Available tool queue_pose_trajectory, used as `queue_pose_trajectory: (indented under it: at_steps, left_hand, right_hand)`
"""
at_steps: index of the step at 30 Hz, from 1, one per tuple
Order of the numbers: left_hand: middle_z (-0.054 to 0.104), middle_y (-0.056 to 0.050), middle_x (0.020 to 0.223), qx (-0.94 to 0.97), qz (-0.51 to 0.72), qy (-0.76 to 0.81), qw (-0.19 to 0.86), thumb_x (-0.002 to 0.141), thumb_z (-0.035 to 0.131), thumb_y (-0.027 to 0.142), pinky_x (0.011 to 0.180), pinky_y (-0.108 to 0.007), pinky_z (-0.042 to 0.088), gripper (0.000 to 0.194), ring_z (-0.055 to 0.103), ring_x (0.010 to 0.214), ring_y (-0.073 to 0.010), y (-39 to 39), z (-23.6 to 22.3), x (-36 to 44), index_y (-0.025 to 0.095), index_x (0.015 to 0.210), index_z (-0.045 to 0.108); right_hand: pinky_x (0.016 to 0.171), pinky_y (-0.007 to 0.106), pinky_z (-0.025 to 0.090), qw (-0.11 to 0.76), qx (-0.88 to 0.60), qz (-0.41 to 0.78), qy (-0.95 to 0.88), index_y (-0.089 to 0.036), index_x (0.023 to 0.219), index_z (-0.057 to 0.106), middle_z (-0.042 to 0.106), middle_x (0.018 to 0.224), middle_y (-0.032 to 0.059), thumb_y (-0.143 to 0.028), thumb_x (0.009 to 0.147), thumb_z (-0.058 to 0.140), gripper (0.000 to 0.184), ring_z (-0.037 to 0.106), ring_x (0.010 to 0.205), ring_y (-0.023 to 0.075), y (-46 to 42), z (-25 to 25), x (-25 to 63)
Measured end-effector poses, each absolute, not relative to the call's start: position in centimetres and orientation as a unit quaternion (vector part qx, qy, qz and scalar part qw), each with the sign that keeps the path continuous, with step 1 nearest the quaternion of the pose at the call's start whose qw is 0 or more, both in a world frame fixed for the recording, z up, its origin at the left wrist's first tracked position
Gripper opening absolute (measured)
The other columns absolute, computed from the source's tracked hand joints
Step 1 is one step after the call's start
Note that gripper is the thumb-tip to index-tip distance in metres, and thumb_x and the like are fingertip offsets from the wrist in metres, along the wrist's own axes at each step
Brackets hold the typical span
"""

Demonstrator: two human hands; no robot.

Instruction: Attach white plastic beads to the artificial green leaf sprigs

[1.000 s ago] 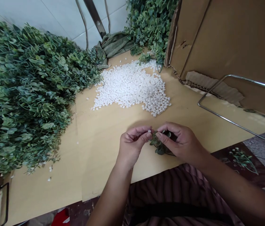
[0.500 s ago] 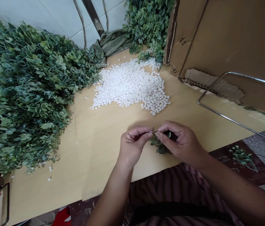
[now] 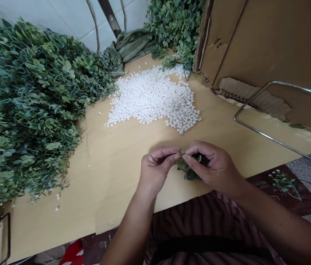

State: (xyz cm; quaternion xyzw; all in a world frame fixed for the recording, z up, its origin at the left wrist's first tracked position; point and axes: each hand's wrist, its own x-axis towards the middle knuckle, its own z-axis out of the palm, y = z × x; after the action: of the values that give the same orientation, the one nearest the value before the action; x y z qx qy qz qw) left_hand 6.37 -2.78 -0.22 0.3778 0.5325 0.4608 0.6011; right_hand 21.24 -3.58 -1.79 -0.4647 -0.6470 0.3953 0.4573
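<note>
An artificial green leaf sprig [image 3: 190,173] hangs below my fingertips, over the front part of the tan tabletop [image 3: 122,165]. My right hand [image 3: 216,165] pinches the sprig near its tip between thumb and forefinger. Close against it, my left hand [image 3: 155,171] is closed in a pinch at the same tip. Whatever lies between the left thumb and forefinger is too small to make out. Beyond both hands spreads a heap of small white bead-like pieces [image 3: 149,95].
A big mass of artificial greenery [image 3: 28,110] covers the left side, and another bunch [image 3: 174,25] stands at the back. On the right are a cardboard box [image 3: 276,44] and a bent metal wire frame [image 3: 271,138]. A white-tipped sprig [image 3: 285,184] lies lower right.
The camera view has shifted very slightly. Both hands keep their pinch on the same spot, with hardly any visible movement.
</note>
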Motion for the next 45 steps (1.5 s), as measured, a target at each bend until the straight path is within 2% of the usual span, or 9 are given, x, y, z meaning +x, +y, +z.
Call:
queue_pose_trajectory:
  at_steps: [13,21,26,32,37,41,45]
  left_hand:
    - [0.069,0.0,0.066,0.409,0.46,0.518,0.595,0.059,0.077,0.015,0.063,-0.022,0.053,0.008,0.061,0.062,-0.0097,-2.8,-0.5,6.2,0.02,0.065,0.075]
    - [0.066,-0.001,0.065,0.43,0.443,0.519,0.591,0.058,0.078,0.017,0.06,-0.024,0.053,0.006,0.059,0.06,-0.0104,-2.6,-0.6,6.1,0.019,0.063,0.074]
    - [0.061,0.0,0.063,0.454,0.444,0.495,0.593,0.062,0.076,0.016,0.058,-0.02,0.05,0.007,0.057,0.06,-0.0085,-2.5,-0.3,6.0,0.02,0.068,0.075]
    - [0.064,-0.003,0.083,0.471,0.466,0.521,0.538,0.064,0.076,0.022,0.065,-0.021,0.051,0.022,0.059,0.075,-0.0116,-2.4,0.0,5.5,0.021,0.087,0.074]
    - [0.064,-0.006,0.094,0.51,0.435,0.515,0.534,0.069,0.072,0.024,0.07,-0.025,0.052,0.024,0.06,0.079,-0.0135,-2.6,-0.4,5.5,0.019,0.093,0.073]
    - [0.061,-0.006,0.094,0.566,0.413,0.503,0.506,0.074,0.066,0.019,0.068,-0.024,0.05,0.023,0.059,0.077,-0.0129,-2.8,-0.6,5.6,0.02,0.096,0.07]
    - [0.058,-0.006,0.09,0.637,0.384,0.535,0.401,0.074,0.066,0.02,0.061,-0.024,0.047,0.02,0.054,0.07,-0.0122,-3.5,-0.8,5.8,0.02,0.094,0.066]
  right_hand:
    - [0.055,0.025,0.042,0.444,-0.471,0.383,-0.659,-0.018,0.069,0.054,0.052,0.06,-0.0012,-0.018,0.082,0.053,0.014,0.051,0.056,0.012,-3.6,-1.6,21.1]
    - [0.055,0.027,0.044,0.422,-0.471,0.375,-0.678,-0.02,0.066,0.053,0.056,0.06,0.0002,-0.019,0.081,0.051,0.015,0.054,0.056,0.0135,-3.6,-1.6,21.2]
    - [0.056,0.025,0.045,0.421,-0.475,0.397,-0.663,-0.019,0.069,0.056,0.058,0.061,0.0006,-0.02,0.083,0.052,0.015,0.056,0.058,0.0135,-3.5,-1.4,21.2]
    - [0.058,0.022,0.049,0.491,-0.496,0.423,-0.578,-0.019,0.077,0.061,0.062,0.067,-0.0003,-0.027,0.083,0.059,0.01,0.059,0.062,0.0128,-3.5,-1.4,21.6]
    - [0.057,0.023,0.052,0.538,-0.492,0.491,-0.478,-0.021,0.079,0.062,0.063,0.069,-0.0003,-0.043,0.078,0.067,0.022,0.059,0.062,0.0128,-3.7,-1.7,22.1]
    - [0.061,0.027,0.054,0.58,-0.459,0.52,-0.427,-0.023,0.079,0.061,0.062,0.07,-0.0012,-0.046,0.074,0.07,0.026,0.059,0.066,0.0137,-3.6,-1.9,22.4]
    - [0.062,0.029,0.054,0.591,-0.449,0.56,-0.368,-0.024,0.078,0.058,0.059,0.07,-0.0025,-0.047,0.068,0.075,0.03,0.059,0.066,0.0139,-3.4,-1.7,22.6]
